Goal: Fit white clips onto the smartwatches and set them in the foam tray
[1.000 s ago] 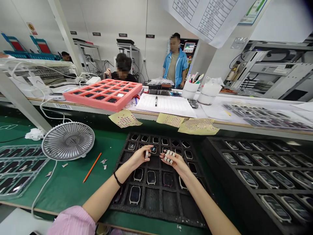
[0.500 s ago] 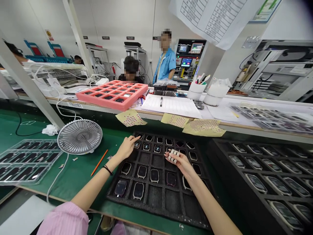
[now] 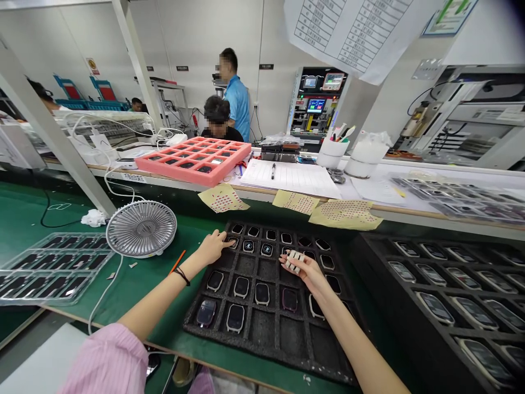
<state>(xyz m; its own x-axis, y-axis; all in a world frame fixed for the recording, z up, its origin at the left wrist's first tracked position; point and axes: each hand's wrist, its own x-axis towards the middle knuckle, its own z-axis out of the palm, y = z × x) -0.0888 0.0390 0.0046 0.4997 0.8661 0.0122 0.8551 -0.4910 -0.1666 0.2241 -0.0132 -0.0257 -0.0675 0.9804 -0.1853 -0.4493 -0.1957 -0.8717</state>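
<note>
A black foam tray (image 3: 266, 339) with a grid of compartments lies in front of me, holding several smartwatch bodies, such as one (image 3: 262, 294) in the middle row. My left hand (image 3: 212, 247) reaches to the tray's far left corner, its fingertips on a watch (image 3: 231, 242) that they partly hide. My right hand (image 3: 302, 269) hangs over the far right part of the tray. Its fingers carry several small white tabs (image 3: 294, 261), held or stuck on; I cannot tell which.
A small grey desk fan (image 3: 141, 229) and an orange pencil (image 3: 177, 261) sit left of the tray, beside a clear plastic tray of watches (image 3: 57, 268). A larger black tray (image 3: 447, 295) lies right. A pink foam tray (image 3: 192, 161) stands on the shelf behind, with co-workers beyond.
My left hand has moved from mid-tray, where it pinched something small, to the tray's far left corner. My right hand stays much the same. The view has swung left.
</note>
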